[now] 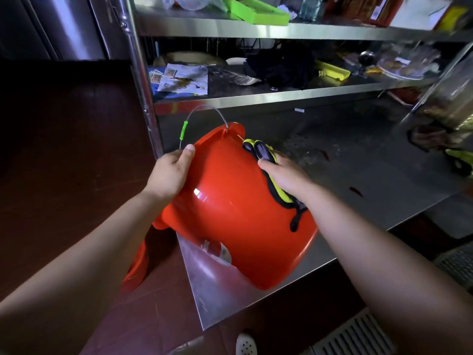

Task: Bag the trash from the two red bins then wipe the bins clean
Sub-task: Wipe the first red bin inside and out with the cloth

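A red bin (230, 208) lies tipped on its side over the near left corner of a steel table (358, 175), its base turned toward the person and its rim toward the far side. The left hand (170, 172) grips the bin's rim on the left, thumb on the outer wall and fingers curled over the edge. A wire handle (204, 108) with a green grip sleeve (184, 130) arcs up from the far edge of the bin. The right hand (284, 175) presses a yellow and black cloth (275, 185) flat against the bin's outer wall on the right, fingers fairly straight over the cloth; a black strip of the cloth hangs down past the wrist. Below the left edge of the table, part of a second red bin (138, 262) shows, mostly hidden by the left forearm. Beyond the table stands a steel rack (138, 73); its lower shelf holds printed papers (184, 79), a dark bundle (281, 67) and a yellow plastic piece (332, 71), and its upper shelf holds a green tray (256, 10). On the far right of the table sits a blurred clear bag (445, 103) of stuff. The floor (64, 149) to the left is dark reddish brown, and a white shoe (245, 344) shows at the near edge beside a slatted grate (355, 336).
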{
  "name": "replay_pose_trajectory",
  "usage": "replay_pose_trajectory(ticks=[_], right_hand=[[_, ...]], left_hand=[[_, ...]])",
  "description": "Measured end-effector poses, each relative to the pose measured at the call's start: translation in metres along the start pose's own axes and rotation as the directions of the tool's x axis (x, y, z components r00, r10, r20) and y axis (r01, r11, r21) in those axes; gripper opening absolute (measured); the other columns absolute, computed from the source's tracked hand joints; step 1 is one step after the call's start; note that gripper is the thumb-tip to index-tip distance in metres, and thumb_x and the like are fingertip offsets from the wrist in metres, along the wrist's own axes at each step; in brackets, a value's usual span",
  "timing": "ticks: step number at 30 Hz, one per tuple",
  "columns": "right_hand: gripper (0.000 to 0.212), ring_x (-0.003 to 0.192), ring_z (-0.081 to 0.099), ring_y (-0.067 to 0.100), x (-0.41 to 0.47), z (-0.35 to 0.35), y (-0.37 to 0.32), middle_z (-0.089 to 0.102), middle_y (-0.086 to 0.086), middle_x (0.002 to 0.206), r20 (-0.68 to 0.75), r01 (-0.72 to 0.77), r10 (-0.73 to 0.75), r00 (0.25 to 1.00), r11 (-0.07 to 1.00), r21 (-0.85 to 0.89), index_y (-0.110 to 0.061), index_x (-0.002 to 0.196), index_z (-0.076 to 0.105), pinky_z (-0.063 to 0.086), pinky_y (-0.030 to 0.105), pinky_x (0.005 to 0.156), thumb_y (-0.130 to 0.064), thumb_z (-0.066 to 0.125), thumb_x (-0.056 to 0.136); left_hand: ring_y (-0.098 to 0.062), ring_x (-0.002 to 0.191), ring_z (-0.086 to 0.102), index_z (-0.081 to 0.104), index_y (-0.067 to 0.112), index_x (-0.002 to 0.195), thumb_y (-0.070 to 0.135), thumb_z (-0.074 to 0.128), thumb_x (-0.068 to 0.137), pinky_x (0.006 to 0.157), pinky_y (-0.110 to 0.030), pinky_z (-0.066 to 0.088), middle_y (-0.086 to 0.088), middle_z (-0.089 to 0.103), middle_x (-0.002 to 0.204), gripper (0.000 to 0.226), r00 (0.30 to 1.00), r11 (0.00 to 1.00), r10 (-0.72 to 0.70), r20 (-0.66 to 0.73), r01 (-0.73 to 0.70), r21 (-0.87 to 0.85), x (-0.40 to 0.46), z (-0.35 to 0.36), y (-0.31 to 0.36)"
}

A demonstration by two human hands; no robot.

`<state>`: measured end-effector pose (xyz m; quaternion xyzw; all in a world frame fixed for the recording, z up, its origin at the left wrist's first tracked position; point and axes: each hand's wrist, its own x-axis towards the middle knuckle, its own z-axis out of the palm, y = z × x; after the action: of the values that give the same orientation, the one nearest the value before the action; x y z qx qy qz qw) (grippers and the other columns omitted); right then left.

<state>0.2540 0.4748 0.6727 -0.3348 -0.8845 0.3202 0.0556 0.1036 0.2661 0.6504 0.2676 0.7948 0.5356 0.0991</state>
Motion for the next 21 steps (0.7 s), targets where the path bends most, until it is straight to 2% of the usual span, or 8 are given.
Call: replay_pose_trajectory(ticks=[3, 6, 9, 11, 14, 17, 19, 21], right_hand=[[0.051, 0.127, 0.043, 0.028, -0.004, 0.003, -0.004, 0.043, -0.003, 0.144, -0.060, 0.017, -0.027, 0.998, 0.988, -0.156, -0.036, 0.136, 0.040, 0.035, 0.043, 0.105, -0.055, 0.036, 0.089], [0.056, 0.137, 0.031, 0.027, -0.031, 0.022, -0.007, 0.026, 0.001, 0.155, -0.168, 0.109, -0.201, 0.965, 0.891, -0.440, -0.034, 0.143, 0.029, 0.030, 0.044, 0.106, -0.055, 0.029, 0.092], [0.061, 0.138, 0.029, 0.032, -0.072, 0.048, -0.006, 0.027, 0.007, 0.154, -0.239, 0.153, -0.379, 0.894, 0.759, -0.632, -0.037, 0.145, 0.024, 0.031, 0.050, 0.104, -0.058, 0.026, 0.088], [0.062, 0.139, 0.025, 0.037, -0.091, 0.063, -0.002, 0.027, 0.011, 0.154, -0.225, 0.196, -0.463, 0.857, 0.697, -0.690, -0.037, 0.146, 0.024, 0.027, 0.054, 0.105, -0.059, 0.027, 0.087], [0.060, 0.139, 0.025, 0.042, -0.107, 0.082, 0.009, 0.027, 0.013, 0.153, -0.159, 0.252, -0.559, 0.814, 0.586, -0.770, -0.035, 0.145, 0.026, 0.025, 0.059, 0.106, -0.052, 0.039, 0.088], [0.068, 0.139, 0.022, 0.043, -0.117, 0.093, 0.023, 0.025, 0.011, 0.154, -0.051, 0.321, -0.615, 0.787, 0.478, -0.818, -0.034, 0.144, 0.028, 0.016, 0.061, 0.108, -0.048, 0.057, 0.084], [0.066, 0.140, 0.023, 0.039, -0.116, 0.085, 0.029, 0.027, 0.006, 0.154, -0.031, 0.347, -0.636, 0.771, 0.461, -0.816, -0.035, 0.142, 0.032, 0.017, 0.058, 0.109, -0.049, 0.056, 0.083], [0.062, 0.140, 0.027, 0.035, -0.111, 0.068, 0.031, 0.030, 0.002, 0.153, -0.095, 0.309, -0.598, 0.796, 0.536, -0.785, -0.038, 0.142, 0.031, 0.024, 0.055, 0.108, -0.050, 0.049, 0.083]], left_hand=[[-0.019, 0.073, 0.056, 0.059, 0.018, 0.068, 0.060, 0.035, 0.092, 0.079, -0.037, 0.045, 0.007, 0.058, 0.065, 0.054, 1.000, 0.998, -0.002, 0.014, 0.001, 0.067, 0.009, 0.003, 0.004], [-0.021, 0.070, 0.052, 0.057, 0.015, 0.067, 0.061, 0.034, 0.091, 0.076, -0.039, 0.044, 0.005, 0.051, 0.060, 0.057, 0.999, 0.994, -0.011, 0.038, 0.007, 0.113, 0.018, 0.002, 0.006], [-0.020, 0.081, 0.056, 0.063, 0.017, 0.079, 0.059, 0.035, 0.092, 0.080, -0.034, 0.042, 0.001, 0.062, 0.075, 0.052, 0.998, 0.993, -0.010, 0.068, 0.002, 0.120, 0.029, 0.007, 0.011], [-0.022, 0.085, 0.057, 0.063, 0.014, 0.083, 0.057, 0.036, 0.093, 0.080, -0.032, 0.041, -0.005, 0.063, 0.085, 0.052, 0.996, 0.989, -0.011, 0.083, -0.002, 0.147, 0.037, 0.013, 0.019], [-0.025, 0.078, 0.055, 0.059, 0.011, 0.072, 0.055, 0.036, 0.094, 0.071, -0.030, 0.037, -0.009, 0.061, 0.076, 0.055, 0.996, 0.982, -0.018, 0.091, 0.000, 0.189, 0.048, 0.021, 0.029], [-0.025, 0.075, 0.053, 0.051, 0.012, 0.058, 0.056, 0.036, 0.093, 0.072, -0.028, 0.035, 0.000, 0.054, 0.061, 0.058, 0.998, 0.972, -0.019, 0.067, 0.003, 0.236, 0.051, 0.027, 0.035], [-0.024, 0.071, 0.053, 0.050, 0.011, 0.058, 0.058, 0.036, 0.092, 0.069, -0.027, 0.034, 0.004, 0.052, 0.060, 0.059, 0.999, 0.974, -0.014, 0.048, 0.003, 0.226, 0.048, 0.027, 0.033], [-0.021, 0.068, 0.052, 0.051, 0.011, 0.060, 0.058, 0.037, 0.092, 0.065, -0.029, 0.035, 0.004, 0.052, 0.060, 0.058, 1.000, 0.982, -0.011, 0.026, 0.006, 0.191, 0.041, 0.024, 0.027]])
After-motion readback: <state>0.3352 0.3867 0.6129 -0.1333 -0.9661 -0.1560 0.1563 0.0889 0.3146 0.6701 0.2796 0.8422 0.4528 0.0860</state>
